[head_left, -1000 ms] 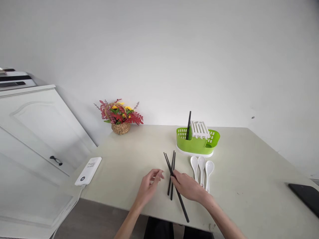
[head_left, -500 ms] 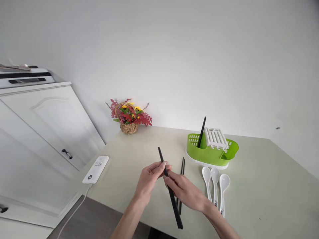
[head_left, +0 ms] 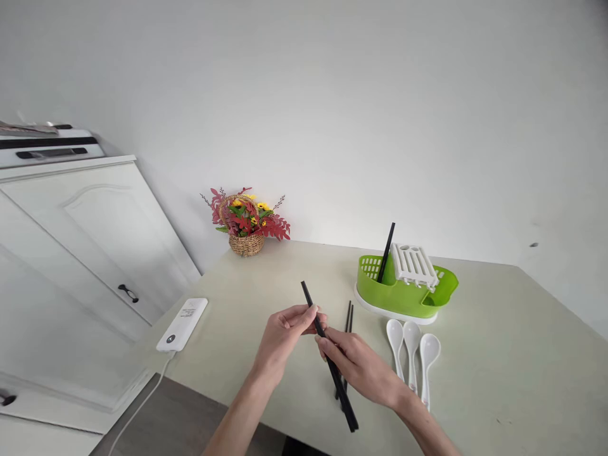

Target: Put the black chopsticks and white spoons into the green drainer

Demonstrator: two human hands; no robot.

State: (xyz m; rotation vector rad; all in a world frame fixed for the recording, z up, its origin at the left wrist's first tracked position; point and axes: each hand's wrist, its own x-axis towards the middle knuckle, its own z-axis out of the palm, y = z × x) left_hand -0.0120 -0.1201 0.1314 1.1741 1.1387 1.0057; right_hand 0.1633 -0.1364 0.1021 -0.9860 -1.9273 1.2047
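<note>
Over the pale worktop (head_left: 275,272), now holds freshly lifted black chopsticks (head_left: 337,383), pointing to eleven o'clock, in the closed grip of left hand (head_left: 285,332) and right hand (head_left: 361,364), apparently separated from the second pair (head_left: 351,316) lying beneath, with green holder (head_left: 392,297) at two o'clock beyond.

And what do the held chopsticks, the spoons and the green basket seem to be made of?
Held chopsticks: black, satin-looking, perhaps plastic or coated wood; no grain shows.
Spoons: glossy white, likely ceramic or melamine; the smooth shine leaves both open.
Green basket: probably smooth moulded plastic, judging by its even colour and slotted wall.
</note>
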